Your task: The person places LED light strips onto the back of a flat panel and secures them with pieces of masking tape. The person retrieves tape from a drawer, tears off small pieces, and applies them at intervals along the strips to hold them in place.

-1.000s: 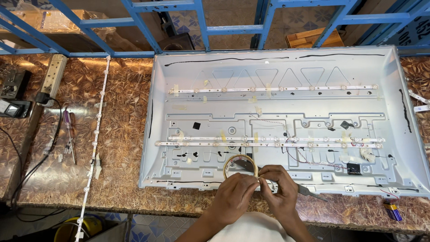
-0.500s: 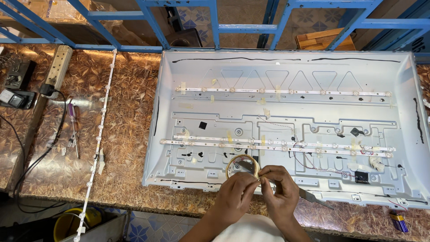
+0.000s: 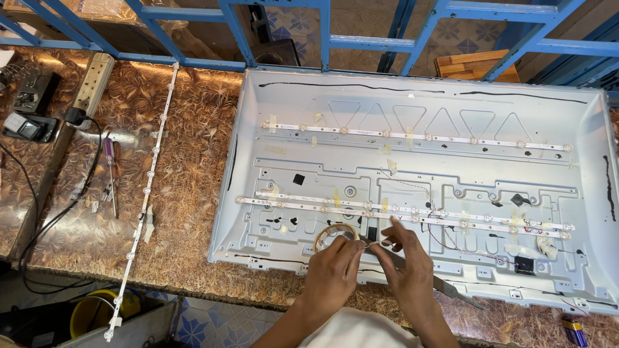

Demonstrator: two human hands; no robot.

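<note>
Tabletop [image 3: 187, 193]: glossy brown, leafy golden-tan pattern all over. Back panel [image 3: 412, 161]: pale grey-white metal, black smears along top edge and right side, small black patches mid-panel. Light strips on panel [image 3: 412, 136]: white with pale yellowish tape bits. Loose strip [image 3: 149, 187] on tabletop: white. Tape roll [image 3: 336, 236]: tan/clear ring. Frame [image 3: 325, 35] behind: bright blue bars. Power strip [image 3: 93, 82]: cream. Cable [image 3: 58, 216]: black. Wooden block [image 3: 476, 66]: light orange-brown. Bucket [image 3: 97, 312]: yellow. Floor tiles [image 3: 213, 322]: blue floral pattern on white. Battery [image 3: 576, 329]: blue with yellow end. Garment [image 3: 354, 332] at bottom: cream, ribbed.
</note>
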